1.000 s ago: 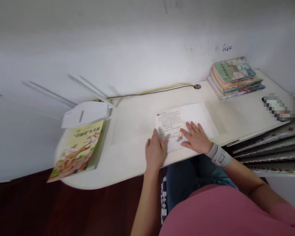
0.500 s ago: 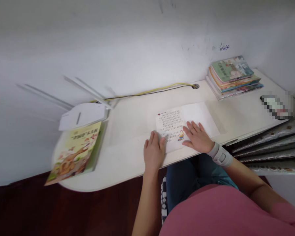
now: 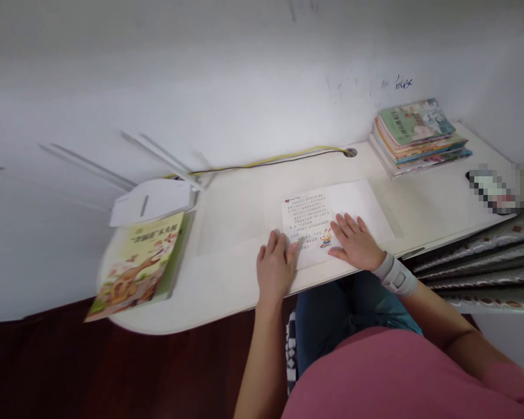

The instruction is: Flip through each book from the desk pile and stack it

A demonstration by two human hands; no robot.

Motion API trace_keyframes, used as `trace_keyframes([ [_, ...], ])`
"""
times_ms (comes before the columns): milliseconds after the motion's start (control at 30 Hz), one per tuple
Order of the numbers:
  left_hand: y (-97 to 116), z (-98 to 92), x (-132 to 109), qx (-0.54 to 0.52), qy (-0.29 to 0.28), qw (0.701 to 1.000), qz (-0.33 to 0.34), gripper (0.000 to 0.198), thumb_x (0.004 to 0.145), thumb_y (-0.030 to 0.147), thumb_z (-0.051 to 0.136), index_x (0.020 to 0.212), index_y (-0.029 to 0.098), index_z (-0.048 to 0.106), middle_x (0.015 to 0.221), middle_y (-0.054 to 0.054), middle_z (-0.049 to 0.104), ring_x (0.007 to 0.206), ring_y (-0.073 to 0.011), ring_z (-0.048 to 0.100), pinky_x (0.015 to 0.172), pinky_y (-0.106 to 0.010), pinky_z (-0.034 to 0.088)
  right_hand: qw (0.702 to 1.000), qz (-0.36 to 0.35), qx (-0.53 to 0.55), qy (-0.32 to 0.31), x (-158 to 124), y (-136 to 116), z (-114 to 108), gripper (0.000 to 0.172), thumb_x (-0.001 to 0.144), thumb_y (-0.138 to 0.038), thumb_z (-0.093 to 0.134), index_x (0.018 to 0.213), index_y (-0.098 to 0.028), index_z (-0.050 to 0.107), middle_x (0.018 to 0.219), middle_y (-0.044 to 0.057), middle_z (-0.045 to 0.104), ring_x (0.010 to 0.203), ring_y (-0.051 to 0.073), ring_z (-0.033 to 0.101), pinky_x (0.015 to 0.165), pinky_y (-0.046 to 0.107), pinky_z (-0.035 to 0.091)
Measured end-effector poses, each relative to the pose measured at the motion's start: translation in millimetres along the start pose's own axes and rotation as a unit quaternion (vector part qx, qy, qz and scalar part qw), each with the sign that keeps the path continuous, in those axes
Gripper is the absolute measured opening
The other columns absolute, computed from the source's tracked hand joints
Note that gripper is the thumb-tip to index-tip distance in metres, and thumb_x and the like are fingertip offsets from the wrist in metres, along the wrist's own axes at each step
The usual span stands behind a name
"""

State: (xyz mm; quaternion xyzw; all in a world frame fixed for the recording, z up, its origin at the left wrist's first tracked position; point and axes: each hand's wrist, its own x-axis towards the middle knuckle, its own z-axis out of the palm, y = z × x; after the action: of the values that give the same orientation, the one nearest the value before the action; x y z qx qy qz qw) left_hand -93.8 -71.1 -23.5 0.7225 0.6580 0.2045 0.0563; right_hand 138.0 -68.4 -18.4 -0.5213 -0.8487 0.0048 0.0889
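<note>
An open booklet (image 3: 305, 212) lies flat on the white desk, its left page printed with lines of text and a small cartoon rabbit, its right page mostly blank. What looks like a clear plastic sheet (image 3: 233, 224) spreads out beneath it to the left. My left hand (image 3: 276, 265) rests flat at the booklet's lower left edge, fingers stretched out. Over the lower part of the right page, beside the rabbit, my right hand (image 3: 356, 241) lies with spread fingers. It wears a grey wrist band (image 3: 395, 274). Neither hand grips anything.
At the left, a picture book (image 3: 140, 262) lies against a white router (image 3: 152, 201) with antennas. Cables (image 3: 266, 160) run along the wall to a hole. A stack of books (image 3: 419, 137) stands at the back right, near a pixelated phone-like object (image 3: 493, 189). Patterned curtain (image 3: 484, 267) hangs right.
The view has shifted slightly, so the desk and its things appear a little farther right. Both hands stay flat in nearly the same places by the booklet.
</note>
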Motion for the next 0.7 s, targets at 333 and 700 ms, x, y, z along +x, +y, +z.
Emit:
trace_keyframes([
  [333,6.0,-5.1,-2.5,0.034,-0.027,0.999,-0.013,0.058,0.096,0.046,0.028,0.132,0.008,0.051,0.146,-0.023,0.041,0.138,-0.0296,0.036,0.110,-0.050,0.030,1.000,0.004,-0.005,-0.001,-2.1,2.4,-3.2,0.074,0.092,-0.062,0.028,0.147,-0.011,0.034,0.154,0.018,0.027,0.143,0.034,0.022,0.112,0.054,0.020],
  [700,10.2,-6.4,-3.3,0.064,-0.037,0.997,-0.011,0.060,0.096,0.048,0.028,0.137,0.009,0.048,0.147,-0.023,0.038,0.139,-0.0305,0.035,0.109,-0.052,0.031,1.000,-0.001,-0.009,0.005,-4.3,8.1,-2.6,0.075,0.093,-0.062,0.028,0.145,-0.009,0.035,0.153,0.019,0.029,0.142,0.034,0.024,0.112,0.054,0.020],
])
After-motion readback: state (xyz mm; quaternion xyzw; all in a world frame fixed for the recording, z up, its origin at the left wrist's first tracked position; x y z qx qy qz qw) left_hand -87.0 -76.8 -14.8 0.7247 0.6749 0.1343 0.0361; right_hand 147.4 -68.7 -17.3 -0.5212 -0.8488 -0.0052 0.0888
